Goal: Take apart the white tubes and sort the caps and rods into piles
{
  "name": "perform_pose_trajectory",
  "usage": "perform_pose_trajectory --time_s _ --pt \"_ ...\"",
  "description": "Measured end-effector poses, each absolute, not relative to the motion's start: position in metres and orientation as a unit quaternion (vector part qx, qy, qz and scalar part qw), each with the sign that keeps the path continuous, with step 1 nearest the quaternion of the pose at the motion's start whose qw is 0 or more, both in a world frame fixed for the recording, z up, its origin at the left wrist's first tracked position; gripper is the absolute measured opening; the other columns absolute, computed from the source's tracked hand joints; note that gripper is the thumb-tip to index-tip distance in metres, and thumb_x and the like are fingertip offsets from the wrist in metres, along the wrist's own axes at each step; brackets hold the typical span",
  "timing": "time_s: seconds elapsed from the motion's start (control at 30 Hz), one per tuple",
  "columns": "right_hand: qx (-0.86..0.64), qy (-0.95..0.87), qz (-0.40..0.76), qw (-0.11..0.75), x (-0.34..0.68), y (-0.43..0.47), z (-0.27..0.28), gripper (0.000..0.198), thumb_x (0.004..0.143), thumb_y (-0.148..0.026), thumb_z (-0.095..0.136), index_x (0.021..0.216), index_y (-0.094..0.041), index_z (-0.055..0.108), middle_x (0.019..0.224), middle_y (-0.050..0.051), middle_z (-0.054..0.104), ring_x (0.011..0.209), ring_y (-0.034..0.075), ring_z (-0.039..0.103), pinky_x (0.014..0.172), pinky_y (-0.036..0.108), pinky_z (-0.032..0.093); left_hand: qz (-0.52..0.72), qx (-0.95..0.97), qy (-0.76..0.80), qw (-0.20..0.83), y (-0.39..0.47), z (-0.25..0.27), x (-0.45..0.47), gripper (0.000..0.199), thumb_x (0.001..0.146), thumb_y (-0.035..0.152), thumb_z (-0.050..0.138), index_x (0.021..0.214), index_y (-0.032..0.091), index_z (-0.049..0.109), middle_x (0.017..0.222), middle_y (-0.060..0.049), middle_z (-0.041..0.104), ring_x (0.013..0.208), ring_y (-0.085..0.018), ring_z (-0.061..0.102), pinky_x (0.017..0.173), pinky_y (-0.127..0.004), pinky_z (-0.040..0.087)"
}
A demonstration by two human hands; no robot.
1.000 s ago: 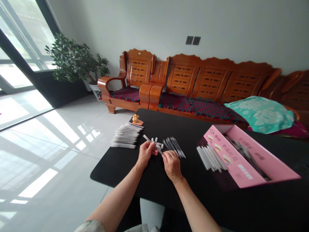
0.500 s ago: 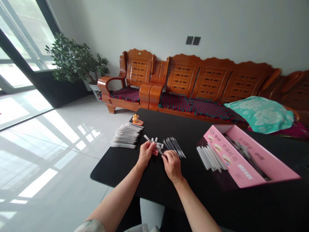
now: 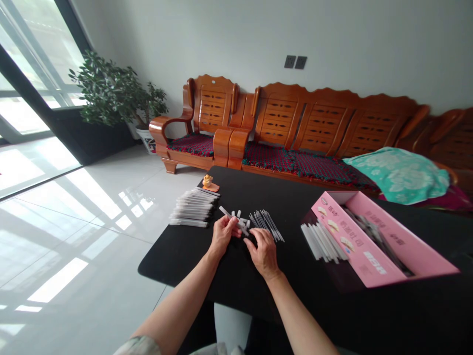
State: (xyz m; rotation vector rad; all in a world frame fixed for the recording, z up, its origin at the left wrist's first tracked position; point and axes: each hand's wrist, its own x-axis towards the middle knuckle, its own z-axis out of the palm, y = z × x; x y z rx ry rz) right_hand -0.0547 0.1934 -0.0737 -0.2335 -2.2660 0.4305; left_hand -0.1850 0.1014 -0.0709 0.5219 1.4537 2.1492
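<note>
- Tube (image 3: 224, 211) is pinched by the left hand (image 3: 221, 235), at that hand's one o'clock.
- Right hand (image 3: 263, 250): tube's four o'clock, thumb and forefinger parted; cannot tell whether gripping anything.

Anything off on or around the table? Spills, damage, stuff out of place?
No spill or damage visible. Oddest item: the orange figurine beside the pile of whitish tubes on the black table, the only toy-like thing there. Behind, a turquoise cloth lies rumpled on the wooden sofa.
</note>
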Motion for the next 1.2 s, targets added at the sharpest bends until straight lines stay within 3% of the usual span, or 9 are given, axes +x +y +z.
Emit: perform_pose_trajectory --time_s 0.13,0.4,0.6,0.93,1.1,1.2 --pt "-0.083 -0.901 0.163 0.394 -0.054 0.193 -0.073 0.014 0.093 -0.017 0.047 0.09 -0.019 0.06 0.092 0.008 0.064 0.092 0.022 0.058 0.086 0.041 0.047 0.792 0.184 0.532 0.237 0.101 -0.073 -0.187 0.04 0.075 0.051 0.071 0.078 0.012 0.059 0.058 -0.001 0.063 0.047 -0.013 0.062 0.045 -0.022 0.051" --pt "-0.17 -0.898 0.115 0.388 -0.054 0.197 -0.078 0.006 0.087 -0.015 0.056 0.083 -0.017 0.059 0.091 0.008 0.062 0.092 0.022 0.054 0.088 0.04 0.043 0.806 0.134 0.542 0.197 0.101 -0.075 -0.19 0.039 0.075 0.05 0.071 0.075 0.013 0.06 0.055 0.0 0.063 0.045 -0.013 0.06 0.047 -0.024 0.052" --pt "-0.196 -0.903 0.105 0.368 -0.055 0.198 -0.079 0.007 0.087 -0.016 0.056 0.081 -0.017 0.059 0.091 0.008 0.061 0.091 0.022 0.053 0.089 0.038 0.041 0.821 0.083 0.551 0.126 0.099 -0.076 -0.195 0.038 0.074 0.049 0.071 0.076 0.013 0.06 0.054 0.001 0.061 0.048 -0.014 0.061 0.047 -0.024 0.052" --pt "-0.143 -0.895 0.129 0.403 -0.057 0.197 -0.076 0.022 0.095 -0.018 0.041 0.1 -0.015 0.062 0.1 0.01 0.063 0.098 0.021 0.054 0.092 0.039 0.042 0.81 0.141 0.542 0.177 0.099 -0.073 -0.188 0.038 0.076 0.05 0.069 0.076 0.014 0.059 0.054 0.0 0.063 0.045 -0.013 0.059 0.047 -0.024 0.051" --pt "-0.124 -0.9 0.129 0.399 -0.057 0.196 -0.075 0.021 0.095 -0.017 0.043 0.09 -0.016 0.063 0.096 0.009 0.063 0.097 0.02 0.055 0.092 0.037 0.043 0.807 0.155 0.538 0.19 0.099 -0.072 -0.188 0.038 0.075 0.05 0.07 0.077 0.013 0.06 0.056 0.0 0.063 0.046 -0.013 0.06 0.047 -0.024 0.051" --pt "-0.15 -0.893 0.113 0.409 -0.05 0.206 -0.077 0.022 0.095 -0.017 0.043 0.087 -0.017 0.063 0.096 0.009 0.064 0.095 0.02 0.055 0.092 0.037 0.043 0.824 0.129 0.534 0.137 0.097 -0.071 -0.192 0.038 0.077 0.051 0.067 0.082 0.014 0.06 0.059 0.0 0.063 0.05 -0.015 0.062 0.049 -0.025 0.052"
